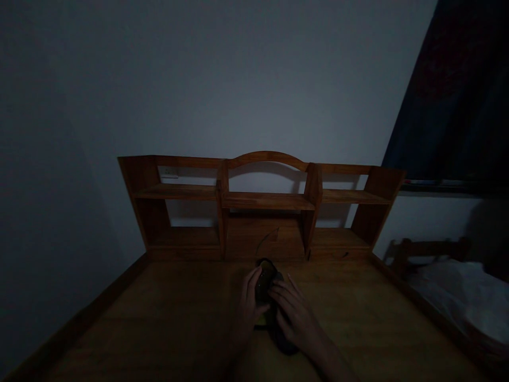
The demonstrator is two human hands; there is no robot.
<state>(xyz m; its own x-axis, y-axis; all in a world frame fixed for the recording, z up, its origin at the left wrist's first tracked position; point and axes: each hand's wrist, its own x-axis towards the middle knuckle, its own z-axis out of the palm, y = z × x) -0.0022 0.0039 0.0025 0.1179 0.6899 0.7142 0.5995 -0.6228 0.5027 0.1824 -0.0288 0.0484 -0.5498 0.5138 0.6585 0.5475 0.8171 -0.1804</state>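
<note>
The left hand (251,300) is grasping the left side of a dark object (263,286), which is lying between both hands, over the wooden desk (178,318). The right hand (293,309) is resting its fingers against the object's right side; dimness is hiding whether it is gripping. For good control, the left hand should be holding steady, the right pressing lightly.

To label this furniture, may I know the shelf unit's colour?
The shelf unit is brown, shown in head view.
</note>
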